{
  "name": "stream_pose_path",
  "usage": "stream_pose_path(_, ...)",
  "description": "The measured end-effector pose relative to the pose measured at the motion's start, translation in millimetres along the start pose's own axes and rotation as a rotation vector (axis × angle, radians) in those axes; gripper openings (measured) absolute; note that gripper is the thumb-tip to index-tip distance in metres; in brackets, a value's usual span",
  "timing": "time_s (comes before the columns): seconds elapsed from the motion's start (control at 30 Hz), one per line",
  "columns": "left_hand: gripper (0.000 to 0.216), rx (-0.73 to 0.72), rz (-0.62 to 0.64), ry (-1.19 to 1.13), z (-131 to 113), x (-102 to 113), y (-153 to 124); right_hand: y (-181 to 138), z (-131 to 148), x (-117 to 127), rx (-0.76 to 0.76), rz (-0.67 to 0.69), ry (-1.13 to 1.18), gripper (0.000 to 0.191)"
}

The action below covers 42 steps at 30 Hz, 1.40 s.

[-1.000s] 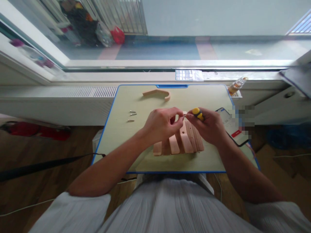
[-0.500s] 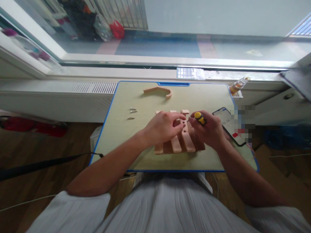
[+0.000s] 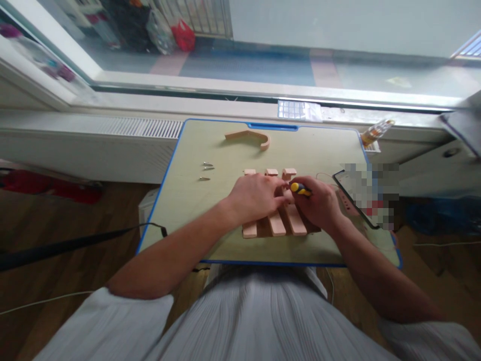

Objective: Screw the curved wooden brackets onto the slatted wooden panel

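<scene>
A slatted wooden piece (image 3: 276, 223) lies flat on the green, blue-edged table (image 3: 225, 165). My left hand (image 3: 255, 196) rests on its slats with the fingertips pinched together beside the tool's tip; what they pinch is too small to make out. My right hand (image 3: 317, 205) is closed round a yellow-and-blue screwdriver (image 3: 299, 188), whose tip points down at the wood between both hands.
A curved wooden part (image 3: 248, 136) lies at the table's far edge. Three loose screws (image 3: 206, 170) sit at the left. A phone (image 3: 356, 193) lies to the right of my right hand, a small bottle (image 3: 376, 132) on the sill beyond. A black cable (image 3: 75, 245) runs off the left.
The wooden piece has gone from tilted up to lying flat. Both hands have lowered onto it, and the screwdriver has come down toward the slats.
</scene>
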<state>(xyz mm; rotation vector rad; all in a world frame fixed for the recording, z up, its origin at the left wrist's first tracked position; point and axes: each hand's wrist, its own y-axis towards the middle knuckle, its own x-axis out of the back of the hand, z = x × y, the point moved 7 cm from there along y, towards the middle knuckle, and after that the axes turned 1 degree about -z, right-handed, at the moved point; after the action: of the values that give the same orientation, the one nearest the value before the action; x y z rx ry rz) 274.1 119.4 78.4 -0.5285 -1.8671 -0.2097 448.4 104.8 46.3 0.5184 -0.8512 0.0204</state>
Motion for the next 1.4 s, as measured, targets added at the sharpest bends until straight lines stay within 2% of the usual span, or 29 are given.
stream_pose_path(0.2,0.042,0.011,0.006,-0.016,6.2,-1.7,0.5,-1.6,-1.1,-5.7,0.034,0.028,-0.064,0.017)
stream_pose_path(0.5,0.036,0.012,-0.002,-0.026,9.9,-2.8,0.7,3.1,1.5,-3.1,0.058,0.019,-0.116,0.02)
stream_pose_path(0.8,0.04,0.019,-0.005,-0.022,14.1,-6.2,1.7,4.8,6.3,-4.4,0.147,0.113,-0.083,0.017)
stream_pose_path(1.4,0.041,0.036,0.009,-0.001,17.5,-9.9,1.8,0.9,4.3,-13.5,0.196,0.16,-0.201,0.022)
